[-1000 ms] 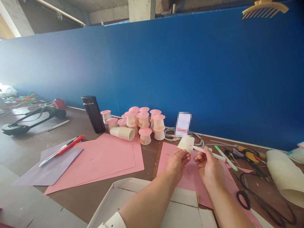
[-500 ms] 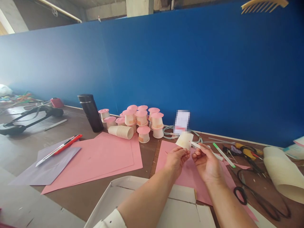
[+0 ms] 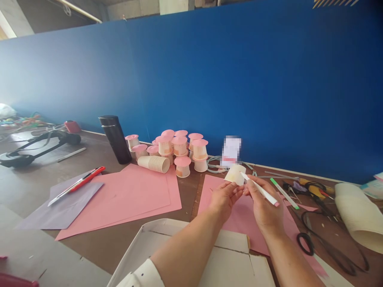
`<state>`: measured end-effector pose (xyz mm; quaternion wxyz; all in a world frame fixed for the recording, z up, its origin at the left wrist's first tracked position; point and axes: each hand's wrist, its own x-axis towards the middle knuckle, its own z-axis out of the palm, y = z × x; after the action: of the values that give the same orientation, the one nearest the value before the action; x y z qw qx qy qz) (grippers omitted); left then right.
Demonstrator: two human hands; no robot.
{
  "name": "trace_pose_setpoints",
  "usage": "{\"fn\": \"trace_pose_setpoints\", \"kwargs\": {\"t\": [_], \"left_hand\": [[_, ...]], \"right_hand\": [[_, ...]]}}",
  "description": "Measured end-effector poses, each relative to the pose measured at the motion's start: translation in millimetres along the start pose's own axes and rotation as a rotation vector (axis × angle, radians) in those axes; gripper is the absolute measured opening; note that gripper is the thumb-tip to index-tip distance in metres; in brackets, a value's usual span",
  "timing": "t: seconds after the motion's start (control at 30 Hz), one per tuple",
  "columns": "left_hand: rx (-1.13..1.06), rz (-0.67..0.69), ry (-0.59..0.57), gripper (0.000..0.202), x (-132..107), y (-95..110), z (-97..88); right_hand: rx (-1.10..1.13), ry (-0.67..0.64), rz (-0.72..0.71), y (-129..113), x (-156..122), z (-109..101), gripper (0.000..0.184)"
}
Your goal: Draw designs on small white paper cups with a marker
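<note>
Along the table's (image 3: pixel 98 248) back edge, a bottle (image 3: pixel 115 139), disc-topped cups (image 3: pixel 182 166) and a cable (image 3: pixel 216 172) are ranged from left to right. Toward the front edge, paper sheets (image 3: pixel 131 195) are spread, a cutter (image 3: pixel 81 183) laid across their left part and a stack of nested cups (image 3: pixel 154 164) on their back edge. Farther right, above another sheet (image 3: pixel 243 217), a cup (image 3: pixel 235 174) is held left of a pen (image 3: pixel 265 194).

A brown table (image 3: pixel 113 239) — pink sheets (image 3: pixel 140 195) lie flat across it, purple paper (image 3: pixel 74 209) overlapping those on the left. Near the blue wall (image 3: pixel 239 79) stand a black flask (image 3: pixel 117 143) and clustered pink-topped cups (image 3: pixel 182 169); on the right lie a black cord (image 3: pixel 305 244) and a long cup stack (image 3: pixel 356 215) — on its side.
</note>
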<state>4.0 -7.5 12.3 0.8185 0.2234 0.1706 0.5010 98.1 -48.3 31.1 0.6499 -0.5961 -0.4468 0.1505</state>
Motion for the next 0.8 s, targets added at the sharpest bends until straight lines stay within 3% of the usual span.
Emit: {"fn": "trace_pose_setpoints", "kwargs": {"t": [0.3,0.57,0.8], "left_hand": [[0.055,0.033,-0.016,0.025,-1.7,1.4,4.2],[0.089,0.037,-0.027,0.028,-1.1,-1.7,-0.2],[0.107,0.029,-0.029,0.025,-3.0,-1.1,0.9]], "right_hand": [[-0.273,0.045,-0.284,-5.7,-7.4,1.8,0.031],[-0.179,0.111,-0.269,-5.9,-5.0,1.4,0.024],[-0.189,0.076,-0.280,-9.3,-4.7,0.8,0.030]]}}
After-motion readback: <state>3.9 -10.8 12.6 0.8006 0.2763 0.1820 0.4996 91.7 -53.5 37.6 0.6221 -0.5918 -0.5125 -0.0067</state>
